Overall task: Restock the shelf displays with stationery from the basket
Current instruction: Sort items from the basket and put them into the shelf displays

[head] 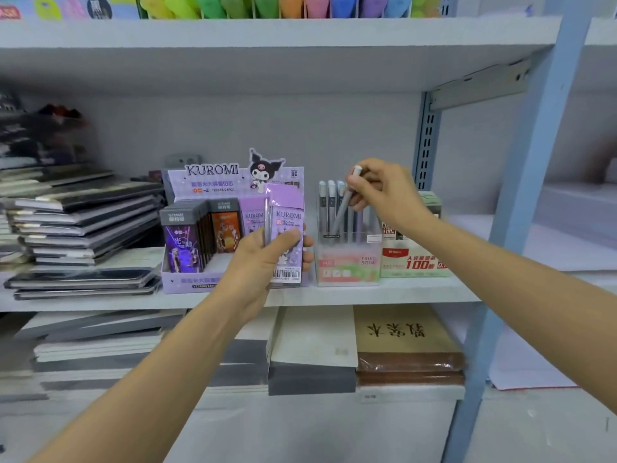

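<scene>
My left hand [263, 259] grips a purple Kuromi lead-refill pack [286, 215] upright in front of the purple Kuromi display box [187, 279] on the middle shelf. That box holds several dark and purple packs. My right hand [384, 192] pinches the top of a grey pen [342, 212], tilted with its lower end inside the clear pen holder [347, 262], where several more pens stand upright. No basket is in view.
A red-and-green carton [414, 259] stands right of the pen holder. Stacked dark notebooks [83, 212] fill the shelf's left. Paper pads and a brown book [407, 332] lie on the shelf below. A blue upright post [521, 208] bounds the right side.
</scene>
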`<state>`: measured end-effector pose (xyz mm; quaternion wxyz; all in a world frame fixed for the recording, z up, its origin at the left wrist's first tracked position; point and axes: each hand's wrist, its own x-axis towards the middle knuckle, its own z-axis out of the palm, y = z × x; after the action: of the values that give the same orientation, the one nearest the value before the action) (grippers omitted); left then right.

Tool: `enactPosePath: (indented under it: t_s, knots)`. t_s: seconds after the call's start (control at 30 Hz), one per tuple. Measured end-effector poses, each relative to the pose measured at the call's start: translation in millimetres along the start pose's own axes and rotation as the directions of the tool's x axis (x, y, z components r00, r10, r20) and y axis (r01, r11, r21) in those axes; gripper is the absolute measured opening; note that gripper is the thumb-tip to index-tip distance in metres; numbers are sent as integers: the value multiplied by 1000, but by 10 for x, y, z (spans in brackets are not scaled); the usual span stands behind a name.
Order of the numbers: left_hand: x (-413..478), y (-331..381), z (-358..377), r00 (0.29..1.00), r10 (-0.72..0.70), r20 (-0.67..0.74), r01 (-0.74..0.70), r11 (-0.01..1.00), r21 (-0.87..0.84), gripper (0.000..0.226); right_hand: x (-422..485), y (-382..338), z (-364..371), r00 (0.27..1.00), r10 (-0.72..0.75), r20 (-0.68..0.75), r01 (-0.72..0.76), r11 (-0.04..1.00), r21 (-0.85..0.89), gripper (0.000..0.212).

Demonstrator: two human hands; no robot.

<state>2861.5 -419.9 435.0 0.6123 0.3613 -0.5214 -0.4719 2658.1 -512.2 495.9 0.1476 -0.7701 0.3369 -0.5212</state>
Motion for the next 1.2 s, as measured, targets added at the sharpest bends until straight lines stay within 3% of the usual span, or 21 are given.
enactPosePath:
  t_s: [0.37,0.57,0.7,0.8,0.87,0.9,1.0,1.1,1.2]
  knots:
    - [-32,-63,-69,1000,-7,-5,7,1000,0,22,110,-2,55,986,76,149,-70,997,-45,16]
    - [-77,-51,-63,1000,-3,0,3,1000,0,25,98,-70,234,998,16,61,-14,999,-44,17]
    - [-111,-45,-73,1000,2,6,-2,1000,-12,23,126,-25,284,999,-33,29,40,949,-314,18]
    - [-136,-36,-72,1000,4,7,-4,1000,-21,24,141,-57,261,1000,-16,0,15,923,-385,14]
    - [-153,-30,-73,1000,3,-1,-3,1000,-27,27,92,-143,236,998,-30,-47,14,950,-311,18]
    - [-160,-28,-74,1000,4,-3,-4,1000,-28,26,41,-202,231,999,-9,-46,-1,981,-195,22]
    - [-178,-26,-55,1000,6,-13,-6,1000,-21,22,-156,-376,245,968,139,210,-170,976,138,33]
    - [-209,-11,-22,1000,12,-28,-12,1000,5,27,-297,-467,324,897,165,409,-240,961,137,26]
    - [-267,40,-41,998,-46,-48,45,999,-13,37,-306,-526,325,910,178,374,-269,940,207,18]
